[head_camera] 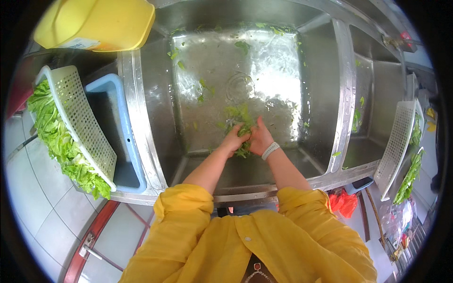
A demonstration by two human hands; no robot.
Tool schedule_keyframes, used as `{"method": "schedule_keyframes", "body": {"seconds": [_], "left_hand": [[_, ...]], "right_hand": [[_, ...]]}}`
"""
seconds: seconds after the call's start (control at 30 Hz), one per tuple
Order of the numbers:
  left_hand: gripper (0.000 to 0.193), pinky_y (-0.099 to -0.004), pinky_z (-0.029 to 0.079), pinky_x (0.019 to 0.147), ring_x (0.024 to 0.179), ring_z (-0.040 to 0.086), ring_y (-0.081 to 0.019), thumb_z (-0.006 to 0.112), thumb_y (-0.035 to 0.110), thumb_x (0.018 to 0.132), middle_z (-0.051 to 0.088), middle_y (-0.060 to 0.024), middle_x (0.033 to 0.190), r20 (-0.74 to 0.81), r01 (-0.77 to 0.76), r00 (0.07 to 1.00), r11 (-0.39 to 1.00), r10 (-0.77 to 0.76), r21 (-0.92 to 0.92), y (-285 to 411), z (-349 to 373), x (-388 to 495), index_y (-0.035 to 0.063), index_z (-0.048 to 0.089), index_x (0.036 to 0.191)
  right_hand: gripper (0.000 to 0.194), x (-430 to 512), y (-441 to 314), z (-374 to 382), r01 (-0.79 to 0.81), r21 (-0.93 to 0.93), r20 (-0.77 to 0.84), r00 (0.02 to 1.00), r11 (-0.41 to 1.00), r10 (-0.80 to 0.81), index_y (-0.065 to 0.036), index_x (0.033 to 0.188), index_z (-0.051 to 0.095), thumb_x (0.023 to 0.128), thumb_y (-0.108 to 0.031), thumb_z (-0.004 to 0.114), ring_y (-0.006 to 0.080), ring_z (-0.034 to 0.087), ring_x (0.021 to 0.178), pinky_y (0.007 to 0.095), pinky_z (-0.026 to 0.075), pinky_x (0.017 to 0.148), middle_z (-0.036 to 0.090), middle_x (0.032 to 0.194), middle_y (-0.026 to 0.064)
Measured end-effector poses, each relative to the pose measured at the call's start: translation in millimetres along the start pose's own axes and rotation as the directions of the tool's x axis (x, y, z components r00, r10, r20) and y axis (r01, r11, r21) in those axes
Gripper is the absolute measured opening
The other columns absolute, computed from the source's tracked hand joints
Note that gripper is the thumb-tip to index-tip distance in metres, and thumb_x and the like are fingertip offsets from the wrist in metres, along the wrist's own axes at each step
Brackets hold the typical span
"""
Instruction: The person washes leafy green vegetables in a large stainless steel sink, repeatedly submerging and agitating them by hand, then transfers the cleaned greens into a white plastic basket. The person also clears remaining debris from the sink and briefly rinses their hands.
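Note:
A small bunch of green leaf scraps (243, 131) is gathered between my two hands, low in the middle basin of a stainless steel sink (152, 92). My left hand (234, 139) closes on the bunch from the left, its fingers partly hidden by leaves. From the right, my right hand (261, 138) presses against the same bunch, thumb raised and a pale band (270, 150) around the wrist. Shallow water covers the basin floor, with loose leaf bits (242, 46) scattered in it and along its edges. A round drain (240, 86) shows beyond my hands.
On the left, a white perforated basket (85, 106) of leafy greens (63, 134) tilts beside a blue tub (136, 166). A yellow container (95, 24) stands at the upper left. Another basket (394, 141) with greens is at the right, past a second basin (382, 85).

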State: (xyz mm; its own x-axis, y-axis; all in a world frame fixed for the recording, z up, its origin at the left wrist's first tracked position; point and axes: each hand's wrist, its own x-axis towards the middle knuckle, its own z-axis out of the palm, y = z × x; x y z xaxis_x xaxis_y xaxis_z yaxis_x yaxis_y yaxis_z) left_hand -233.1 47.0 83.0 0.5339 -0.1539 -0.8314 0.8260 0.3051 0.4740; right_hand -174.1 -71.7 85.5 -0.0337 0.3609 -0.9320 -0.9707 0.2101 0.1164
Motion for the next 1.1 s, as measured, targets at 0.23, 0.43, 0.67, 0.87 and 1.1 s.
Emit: {"method": "schedule_keyframes", "body": {"seconds": [0.23,0.43,0.67,0.87,1.1], "left_hand": [[0.047,-0.0397,0.041,0.084,0.098,0.050,-0.0368,0.045,-0.009,0.069,0.051,-0.0217,0.107,-0.321,-0.142,0.754,0.620,0.573,0.772,-1,-82,0,0.0096,0.053,0.111],[0.048,-0.0422,0.040,0.085,0.104,0.045,-0.0409,0.052,0.006,0.071,0.041,-0.0281,0.116,-0.271,0.130,0.944,0.545,0.188,0.828,-25,-71,25,0.0085,0.046,0.118],[0.038,-0.0396,0.044,0.079,0.093,0.054,-0.0303,0.048,0.009,0.074,0.053,-0.0159,0.107,-0.102,0.232,0.971,0.948,-0.215,0.218,-18,-27,-9,0.0053,0.048,0.111],[0.053,-0.0299,0.046,0.073,0.088,0.056,-0.0188,0.059,0.000,0.071,0.053,-0.0078,0.104,0.221,0.197,0.963,0.964,-0.156,-0.177,12,-31,-38,0.0083,0.043,0.120],[0.051,-0.0282,0.047,0.071,0.086,0.055,-0.0168,0.058,-0.007,0.069,0.056,-0.0094,0.098,0.012,-0.181,0.983,0.979,0.183,-0.092,39,-51,-57,0.0016,0.044,0.117]], "right_hand": [[0.059,-30,-73,-36,0.034,-0.849,-0.209,0.896,0.528,-0.393,-0.015,0.129,0.038,0.082,-0.050,0.042,0.0296,0.034,0.121,0.0452,0.030,0.096,0.036,0.132,0.0124],[0.059,31,-34,-55,-0.023,-0.997,-0.048,0.939,0.076,-0.342,-0.004,0.124,0.042,0.082,-0.046,0.042,0.0294,0.043,0.114,0.0374,0.032,0.095,0.042,0.126,0.0159],[0.028,56,18,-26,-0.276,-0.952,-0.286,0.956,0.130,-0.062,-0.002,0.108,0.050,0.084,-0.017,0.047,0.0246,0.050,0.101,0.0365,0.044,0.082,0.052,0.112,0.0130],[0.024,-9,24,13,-0.033,-0.259,-0.040,0.999,0.965,0.023,-0.003,0.108,0.048,0.087,-0.014,0.043,0.0230,0.054,0.092,0.0398,0.047,0.074,0.055,0.102,0.0118],[0.040,-77,12,64,0.236,-0.486,0.065,0.970,0.842,-0.234,-0.001,0.117,0.042,0.086,-0.025,0.050,0.0212,0.054,0.093,0.0360,0.042,0.083,0.052,0.113,0.0105]]}}
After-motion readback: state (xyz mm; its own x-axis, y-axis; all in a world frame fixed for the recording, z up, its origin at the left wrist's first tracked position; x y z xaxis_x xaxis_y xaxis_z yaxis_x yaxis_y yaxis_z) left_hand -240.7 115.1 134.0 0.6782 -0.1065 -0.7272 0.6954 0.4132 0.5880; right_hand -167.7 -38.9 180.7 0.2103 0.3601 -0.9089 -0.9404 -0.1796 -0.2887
